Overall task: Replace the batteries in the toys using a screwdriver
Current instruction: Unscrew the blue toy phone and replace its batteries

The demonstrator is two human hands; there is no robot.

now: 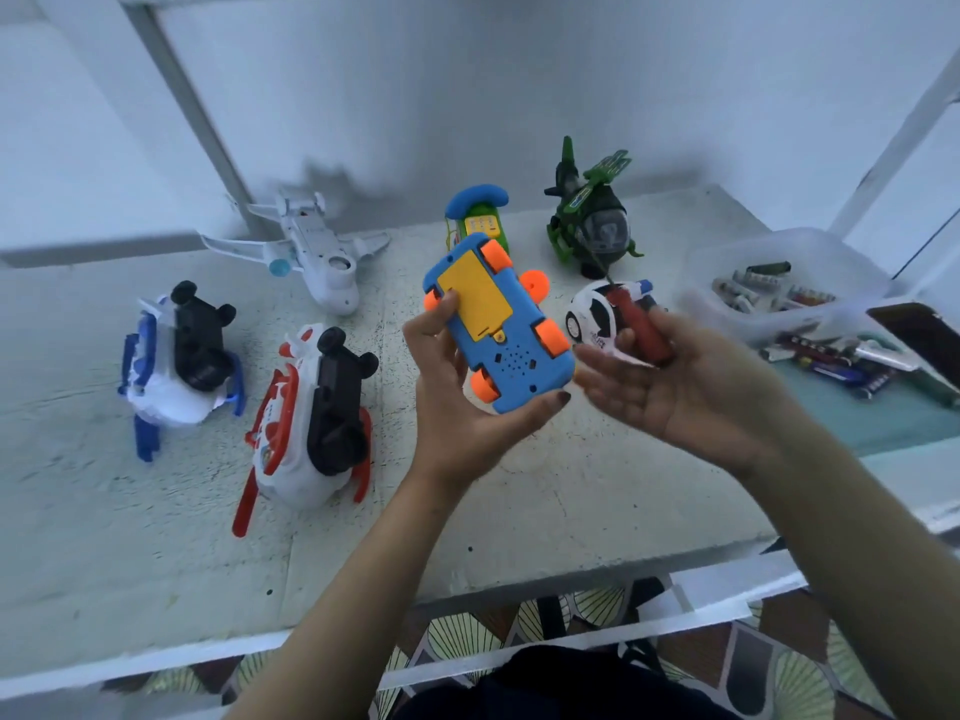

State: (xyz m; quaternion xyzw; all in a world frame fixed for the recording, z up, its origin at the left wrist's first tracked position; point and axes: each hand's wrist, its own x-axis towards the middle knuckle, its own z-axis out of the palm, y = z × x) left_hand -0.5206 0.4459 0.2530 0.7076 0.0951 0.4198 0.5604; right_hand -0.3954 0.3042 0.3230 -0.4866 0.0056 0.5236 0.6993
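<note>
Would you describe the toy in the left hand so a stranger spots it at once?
Above the middle of the white table, the left hand holds a flat blue toy, underside up. Its orange wheels and yellow cover set it apart from the others.

A plain home-like work corner: white table (pixel 156 537) of toys (pixel 317 252), battery tub (pixel 719 270), patterned floor tiles (pixel 467 636).

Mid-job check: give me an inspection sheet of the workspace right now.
Surface: white table, speckled.
Job's things: blue toy underside up, yellow cover on; screwdriver; batteries in tub, more loose beside it.
Clutter: plane, green helicopter, white car, phone toy, blue-white toy, red-white toy.
Hands: left hand holds blue toy; right hand holds screwdriver.
Cables: nothing seen.
Surroundings: white wall, patterned floor.
</note>
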